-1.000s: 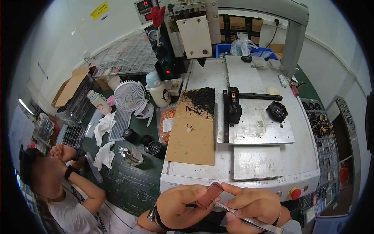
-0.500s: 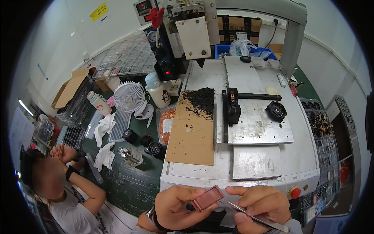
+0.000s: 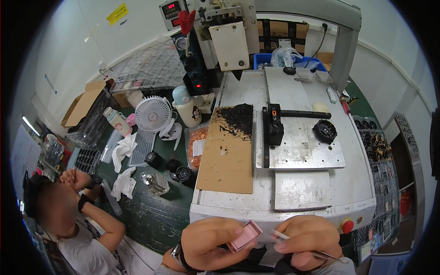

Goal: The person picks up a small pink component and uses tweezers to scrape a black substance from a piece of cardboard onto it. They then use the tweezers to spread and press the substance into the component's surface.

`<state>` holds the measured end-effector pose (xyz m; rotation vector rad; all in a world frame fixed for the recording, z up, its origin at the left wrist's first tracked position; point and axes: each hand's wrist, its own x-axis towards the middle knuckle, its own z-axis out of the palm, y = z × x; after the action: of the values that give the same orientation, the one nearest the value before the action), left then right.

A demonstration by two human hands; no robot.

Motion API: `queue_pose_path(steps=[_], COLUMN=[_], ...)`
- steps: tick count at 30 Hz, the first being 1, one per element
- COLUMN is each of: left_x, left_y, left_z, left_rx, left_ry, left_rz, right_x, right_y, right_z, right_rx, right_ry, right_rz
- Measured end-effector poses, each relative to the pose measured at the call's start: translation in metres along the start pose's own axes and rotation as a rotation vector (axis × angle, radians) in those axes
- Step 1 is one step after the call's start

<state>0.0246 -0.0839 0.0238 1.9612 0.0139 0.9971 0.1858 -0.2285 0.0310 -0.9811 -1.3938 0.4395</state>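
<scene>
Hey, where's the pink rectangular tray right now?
In the head view, the pink rectangular tray is at lower centre, held in the left hand, just left of the right hand.

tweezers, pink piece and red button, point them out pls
tweezers (image 3: 280, 235): head view, the metal showing past the fingers
pink piece (image 3: 245, 237): head view, its recessed face
red button (image 3: 348, 226): head view, middle of its cap

The cardboard sheet (image 3: 224, 172) is matt, its far end rough with black smears (image 3: 239, 117). Right of it, a scuffed metal plate (image 3: 300, 156); left, a smooth plastic fan (image 3: 153, 114); nearer than it, shiny metal tweezers (image 3: 329, 256).
</scene>
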Motion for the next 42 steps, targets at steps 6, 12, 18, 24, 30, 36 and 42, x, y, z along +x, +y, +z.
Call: queue_pose_path(steps=[6, 12, 18, 24, 30, 36, 42], left_x=[0.006, -0.01, -0.009, -0.006, -0.01, -0.013, -0.016], left_y=[-0.01, -0.015, -0.018, -0.039, -0.047, -0.044, -0.033], left_z=[-0.008, -0.022, -0.037, -0.05, -0.06, -0.071, -0.07], left_rx=[0.638, 0.807, 0.761, 0.538, 0.548, 0.501, 0.752], left_ry=[0.011, -0.239, -0.437, -0.436, -0.461, -0.437, -0.465], left_rz=[-0.092, -0.199, -0.175, -0.049, 0.011, -0.063, -0.078], right_x=[-0.009, -0.009, -0.007, 0.012, 0.085, 0.104, 0.106], right_y=[0.002, -0.019, -0.034, -0.037, -0.015, 0.032, 0.061], right_z=[0.011, 0.023, 0.003, 0.002, 0.013, 0.015, 0.012], right_rx=[-0.222, -0.075, 0.134, 0.188, -0.693, -0.727, -0.628], right_ry=[0.057, -0.004, -0.13, -0.213, -0.611, -0.723, -0.76], right_rz=[0.054, 0.381, 0.423, 0.631, 0.368, 0.242, 0.233])
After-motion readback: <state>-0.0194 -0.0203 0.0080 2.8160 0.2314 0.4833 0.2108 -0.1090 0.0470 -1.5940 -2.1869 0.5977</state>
